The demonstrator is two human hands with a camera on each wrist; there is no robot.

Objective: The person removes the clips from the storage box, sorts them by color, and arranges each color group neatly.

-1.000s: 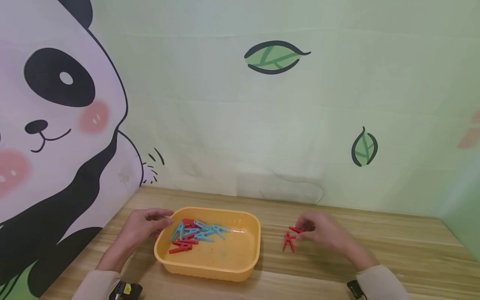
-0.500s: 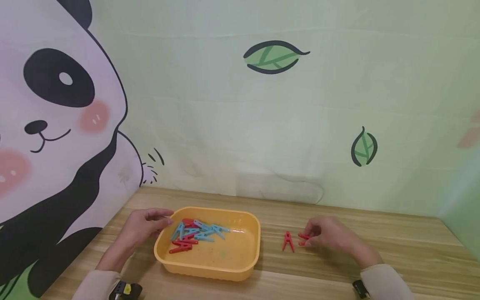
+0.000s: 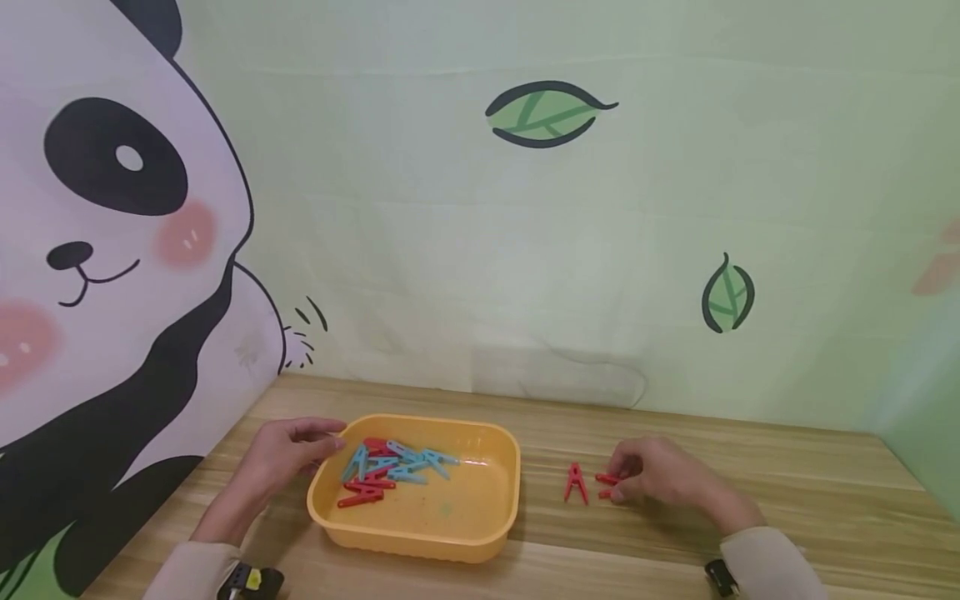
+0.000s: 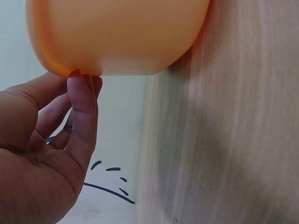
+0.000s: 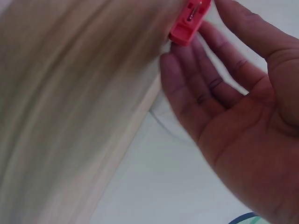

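A yellow plastic basin [image 3: 420, 533] stands left of centre in the head view, with several red and light blue clothespins [image 3: 405, 452] inside, bunched to the left. My left hand [image 3: 281, 454] holds its left rim; the left wrist view shows the fingertips against the outer wall just under the edge. To the right, my right hand [image 3: 660, 479] pinches a red clothespin [image 5: 187, 28] by one end, low over the wooden table [image 3: 750, 442]. A second red clothespin [image 3: 576, 483] lies spread in an A shape on the wood, between the basin and that hand.
Behind the table hangs a pale green backdrop [image 3: 420, 250] printed with a large panda [image 3: 112, 208] on the left and leaves. Table surface runs in front of the basin and right of the right hand. Each wrist carries a black strapped device [image 3: 251, 581].
My right hand has moved right with its clothespin, away from the A-shaped one, then down slightly toward the table. The left hand and basin have stayed in place.
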